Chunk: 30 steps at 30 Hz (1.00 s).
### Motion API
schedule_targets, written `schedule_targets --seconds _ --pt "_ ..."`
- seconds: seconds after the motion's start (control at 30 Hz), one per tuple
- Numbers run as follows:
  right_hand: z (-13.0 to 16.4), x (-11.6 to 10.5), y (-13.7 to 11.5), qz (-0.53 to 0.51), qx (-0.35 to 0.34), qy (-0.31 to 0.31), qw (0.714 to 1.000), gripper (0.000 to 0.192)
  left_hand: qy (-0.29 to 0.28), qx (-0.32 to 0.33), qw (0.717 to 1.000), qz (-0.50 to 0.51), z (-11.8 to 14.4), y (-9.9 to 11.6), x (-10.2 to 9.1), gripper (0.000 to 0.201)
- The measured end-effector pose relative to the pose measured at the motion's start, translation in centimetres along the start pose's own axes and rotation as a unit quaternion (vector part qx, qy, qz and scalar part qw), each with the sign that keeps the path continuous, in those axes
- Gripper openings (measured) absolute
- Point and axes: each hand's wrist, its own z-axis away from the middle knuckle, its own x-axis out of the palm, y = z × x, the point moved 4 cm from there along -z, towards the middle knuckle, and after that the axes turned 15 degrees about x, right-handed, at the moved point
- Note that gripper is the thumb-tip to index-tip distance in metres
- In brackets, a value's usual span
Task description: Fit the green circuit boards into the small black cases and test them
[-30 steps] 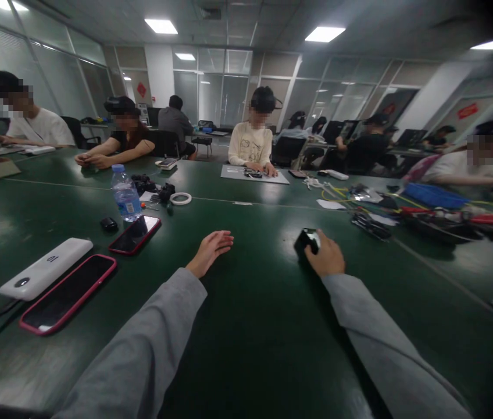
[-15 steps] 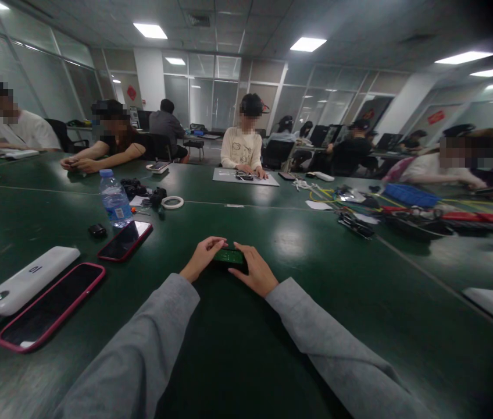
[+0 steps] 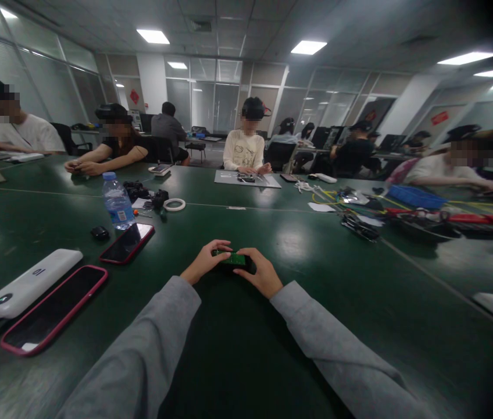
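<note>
A small dark device (image 3: pixel 238 258) with a green face is between my hands, low over the table in front of me. I cannot tell whether the green is a lit screen or a circuit board. My left hand (image 3: pixel 206 259) is closed on its left end, the thumb lying across the green face and the fingers along the far edge. Around the right end curls my right hand (image 3: pixel 264 272), its index finger at the far corner and its thumb at the near side. The device's ends are partly hidden by my fingers.
On the green table (image 3: pixel 229 349), to my left, lie two red-edged phones (image 3: pixel 57 308), a white power bank (image 3: pixel 32 282) and a water bottle (image 3: pixel 118 201). A tape roll (image 3: pixel 174 205) lies beyond. Cables and a blue tray (image 3: pixel 418 196) are at right. People sit around the table.
My left thumb has moved onto the green face of the device. My right hand's fingers have shifted slightly at its right end. The whole view has moved a little.
</note>
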Motion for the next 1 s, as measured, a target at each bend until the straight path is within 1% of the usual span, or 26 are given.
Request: schedule_targets --seconds 0.07,0.13,0.2,0.27,0.33,0.43,0.47,0.53,0.63,0.7,0.73,0.77,0.83,0.87,0.93,1.0 --pt "0.0 0.0 0.0 0.003 -0.010 0.000 1.000 0.038 -0.002 -0.001 1.000 -0.002 0.0 0.0 0.0 0.040" --pt "0.0 -0.1 -0.1 0.013 -0.016 0.010 1.000 0.042 0.004 -0.002 1.000 0.001 -0.1 -0.1 0.0 0.039" --pt "0.1 -0.7 -0.4 0.015 -0.009 0.057 0.998 0.052 0.011 -0.005 1.000 0.005 -0.1 -0.1 0.0 0.039" --pt "0.4 -1.7 -0.6 0.010 0.012 0.132 0.991 0.058 0.014 -0.006 1.000 0.005 -0.1 -0.1 0.0 0.038" --pt "0.6 -2.2 -0.8 0.026 0.031 0.179 0.983 0.050 0.011 -0.001 1.000 0.000 0.0 -0.1 0.0 0.038" --pt "0.7 -2.2 -0.8 0.106 0.053 0.190 0.975 0.030 0.003 0.006 1.000 -0.015 -0.1 -0.3 0.0 0.037" --pt "0.7 -2.2 -0.7 0.129 0.062 0.192 0.971 0.025 0.001 0.006 1.000 -0.019 -0.1 -0.4 0.0 0.036" --pt "0.6 -2.1 -0.5 0.148 0.077 0.205 0.964 0.025 -0.001 0.005 1.000 -0.023 -0.1 -0.6 0.0 0.036" --pt "0.5 -2.2 -0.3 0.138 0.085 0.217 0.963 0.024 0.002 0.008 1.000 -0.030 0.0 -0.5 0.0 0.033" --pt "0.6 -2.1 -0.5 0.135 0.073 0.205 0.967 0.023 0.005 0.012 0.999 -0.037 0.0 -0.4 0.0 0.031" --pt "0.6 -2.0 -0.7 0.138 0.059 0.190 0.970 0.022 0.006 0.014 0.999 -0.038 0.0 -0.3 0.0 0.031" --pt "0.6 -1.8 -1.0 0.141 0.040 0.167 0.975 0.022 0.006 0.016 0.999 -0.037 0.0 -0.2 0.0 0.031" --pt "0.7 -1.0 -1.4 0.139 -0.001 0.102 0.985 0.020 0.008 0.019 0.999 -0.033 0.0 -0.1 0.0 0.029" --pt "0.7 -0.6 -1.5 0.134 -0.016 0.066 0.989 0.023 0.009 0.022 0.999 -0.032 0.0 -0.1 0.0 0.029" --pt "0.6 0.2 -1.4 0.119 -0.031 0.009 0.992 0.035 0.010 0.027 0.999 -0.037 0.0 -0.1 0.0 0.027" --pt "0.5 0.6 -1.1 0.106 -0.031 -0.017 0.994 0.041 0.008 0.028 0.998 -0.050 -0.1 -0.1 0.0 0.026"
